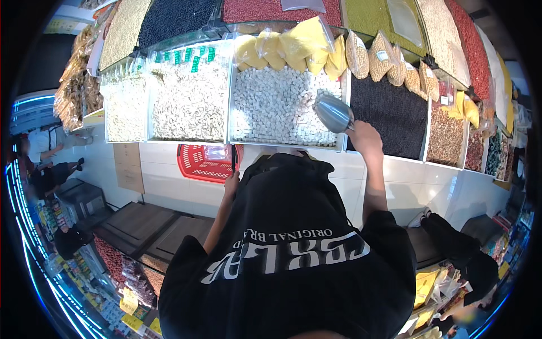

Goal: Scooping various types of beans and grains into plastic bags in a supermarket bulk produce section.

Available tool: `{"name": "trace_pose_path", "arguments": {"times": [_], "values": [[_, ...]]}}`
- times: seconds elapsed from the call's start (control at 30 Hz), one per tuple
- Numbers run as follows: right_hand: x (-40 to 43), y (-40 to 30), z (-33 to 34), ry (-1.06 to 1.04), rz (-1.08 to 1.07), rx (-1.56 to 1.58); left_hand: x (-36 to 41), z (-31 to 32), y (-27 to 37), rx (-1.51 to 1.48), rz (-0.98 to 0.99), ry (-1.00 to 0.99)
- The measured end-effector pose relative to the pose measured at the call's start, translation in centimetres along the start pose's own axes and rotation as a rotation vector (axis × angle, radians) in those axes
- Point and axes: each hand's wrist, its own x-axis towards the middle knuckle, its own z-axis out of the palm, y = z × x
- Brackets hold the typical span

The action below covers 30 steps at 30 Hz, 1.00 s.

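Observation:
My right hand (366,137) grips the handle of a metal scoop (334,112). The scoop's bowl rests on or just over small white cubes (271,106) heaped in a white-edged bin, near that bin's right side. Low on the left, my left hand (231,184) is closed around the black handle (233,159) of a red plastic shopping basket (203,171). Clear plastic packaging (217,152) lies inside the basket, which is partly hidden under the bin's front edge.
Black grains (387,114) fill the bin on the right, pale dried pieces (188,106) the one on the left. Bags of yellow grain or meal (305,40) and bags of beans (355,55) line the back. People stand in the aisles at far left and lower right (453,241).

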Motion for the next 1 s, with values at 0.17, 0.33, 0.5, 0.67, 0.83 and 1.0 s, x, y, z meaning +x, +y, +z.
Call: {"name": "trace_pose_path", "arguments": {"times": [0.17,0.33,0.5,0.67,0.83,1.0], "values": [[0.2,0.8,-1.0,-0.017,0.043,0.036,-0.3,0.2,-1.9,0.010,0.308,-0.022],[1.7,0.5,-1.4,0.037,0.012,0.167,-2.0,-1.0,1.9,-0.135,0.166,-0.137],[5.4,-3.7,-7.6,0.213,-0.117,0.114,-1.7,-2.1,0.9,-0.201,0.087,-0.120],[13.9,-7.1,-13.9,0.425,-0.114,-0.077,0.4,-2.7,-0.5,-0.022,0.357,-0.089],[21.8,-9.3,-16.6,0.515,0.014,-0.350,-0.1,-2.5,0.2,-0.164,0.273,-0.076],[23.2,-11.1,-19.2,0.360,-0.075,-0.209,0.1,-2.5,0.5,-0.135,0.270,0.052]]}}
